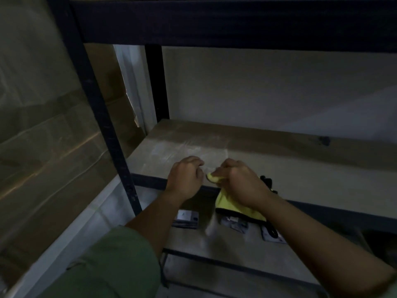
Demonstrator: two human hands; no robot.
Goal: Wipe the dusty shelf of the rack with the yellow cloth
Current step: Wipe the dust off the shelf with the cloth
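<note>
- While both hands hovered at the front edge of the shelf (279, 168) near the middle of the frame, the right hand (242, 181) was clenched around the yellow cloth (232, 206), a small bunch of it poking out by the thumb and the rest hanging down below the wrist, in front of the shelf's dark front rail.
- The left hand (185, 178) sat just beside the right, fingers curled under with nothing seen in them; whether the fingertips touched the board could not be told.
- The shelf board was pale brown, with a lighter, streaky dusty patch (189, 149) just beyond the knuckles and a dark smudge (323, 140) far to the right.
- The rack (94, 100) was a dark metal frame: one upright crossed the left of the frame, another stood at the back, and a broad beam ran along the top.
- On the lower shelf (193, 239), at lower centre, lay a few small grey packets (186, 218); one seemed to carry a single letter like "A", but the rest of the print was too blurred to read.
- A small black object (266, 181) lay just right of the right hand.
- A green sleeve (111, 265) filled the lower left.
</note>
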